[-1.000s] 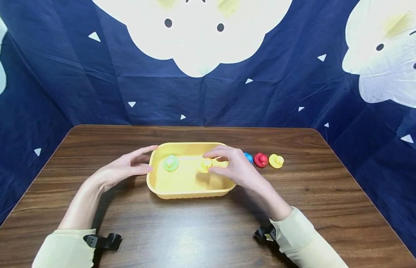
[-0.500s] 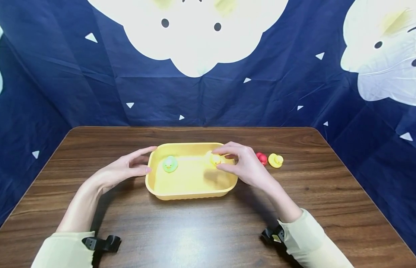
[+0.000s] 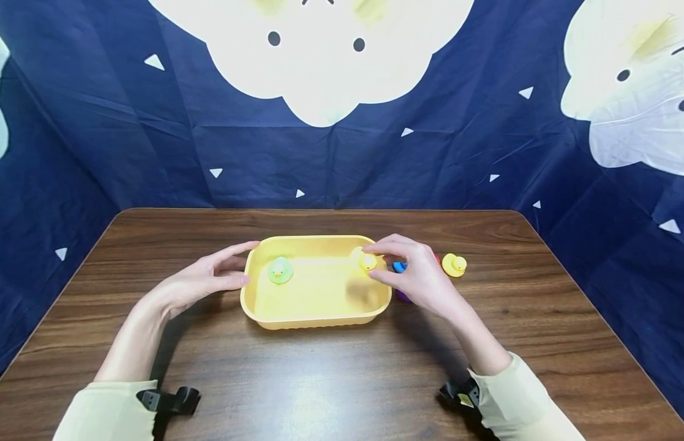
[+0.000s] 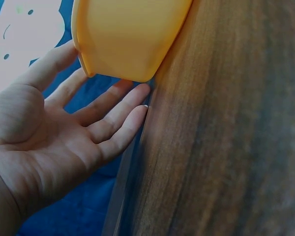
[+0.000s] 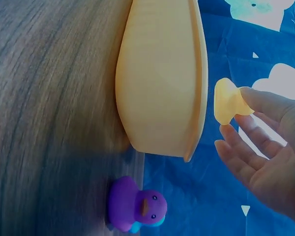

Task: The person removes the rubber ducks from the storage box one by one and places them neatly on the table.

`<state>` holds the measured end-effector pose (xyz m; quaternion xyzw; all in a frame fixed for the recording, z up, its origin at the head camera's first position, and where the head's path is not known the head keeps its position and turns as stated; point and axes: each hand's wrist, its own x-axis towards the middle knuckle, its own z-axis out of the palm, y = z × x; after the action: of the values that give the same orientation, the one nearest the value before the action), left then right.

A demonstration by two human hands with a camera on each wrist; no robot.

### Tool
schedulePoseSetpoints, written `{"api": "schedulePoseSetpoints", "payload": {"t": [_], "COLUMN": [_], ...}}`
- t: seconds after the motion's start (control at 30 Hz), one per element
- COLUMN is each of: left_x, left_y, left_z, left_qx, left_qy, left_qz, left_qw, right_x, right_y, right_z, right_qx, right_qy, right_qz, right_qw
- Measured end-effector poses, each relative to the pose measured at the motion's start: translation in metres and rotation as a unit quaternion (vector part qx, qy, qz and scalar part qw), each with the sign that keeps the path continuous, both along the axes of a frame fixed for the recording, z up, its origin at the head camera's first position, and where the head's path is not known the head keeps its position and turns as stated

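A yellow plastic tub (image 3: 314, 320) sits on the table with a green rubber duck (image 3: 280, 270) at its left end. My left hand (image 3: 215, 269) touches the tub's left end with its fingers spread and fairly straight, as the left wrist view also shows. My right hand (image 3: 416, 269) pinches a yellow rubber duck (image 5: 228, 101) between thumb and fingertips. It is held up over the tub's right end, above the rim in the right wrist view. A purple rubber duck (image 5: 130, 204) stands on the table just beyond the tub's right end.
Behind the right hand lie a blue duck (image 3: 399, 267), mostly covered, and a red one (image 3: 437, 258) of which a sliver shows. Farther right stands another yellow duck (image 3: 454, 265). A blue cloth backdrop (image 3: 253, 159) rises behind the wooden table (image 3: 237, 380).
My right hand has moved rightward across the tub, carrying the yellow duck from near the middle to the right end. The left hand has stayed at the tub's left end.
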<state>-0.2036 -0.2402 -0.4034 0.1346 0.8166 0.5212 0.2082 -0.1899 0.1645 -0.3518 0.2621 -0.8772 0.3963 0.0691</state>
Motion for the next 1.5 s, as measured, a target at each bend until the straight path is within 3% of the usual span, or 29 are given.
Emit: {"api": "schedulePoseSetpoints", "payload": {"t": [0.37, 0.83, 1.3, 1.5], "left_x": [0.0, -0.001, -0.001, -0.001], "left_y": [0.0, -0.001, 0.0, 0.0], "left_z": [-0.002, 0.0, 0.001, 0.002], "left_qx": [0.001, 0.006, 0.008, 0.008], "left_qy": [0.003, 0.0, -0.002, -0.003], "left_qz": [0.001, -0.001, -0.002, -0.002], "left_qw": [1.0, 1.0, 1.0, 1.0], "right_x": [0.004, 0.007, 0.009, 0.01], "right_y": [0.017, 0.042, 0.067, 0.078], "right_z": [0.002, -0.001, 0.001, 0.0], "right_qx": [-0.006, -0.05, -0.026, -0.032], "right_qy": [-0.007, -0.036, 0.007, 0.004], "right_qz": [-0.03, -0.053, -0.088, -0.098], "right_qw": [0.9995, 0.9967, 0.9957, 0.9946]}}
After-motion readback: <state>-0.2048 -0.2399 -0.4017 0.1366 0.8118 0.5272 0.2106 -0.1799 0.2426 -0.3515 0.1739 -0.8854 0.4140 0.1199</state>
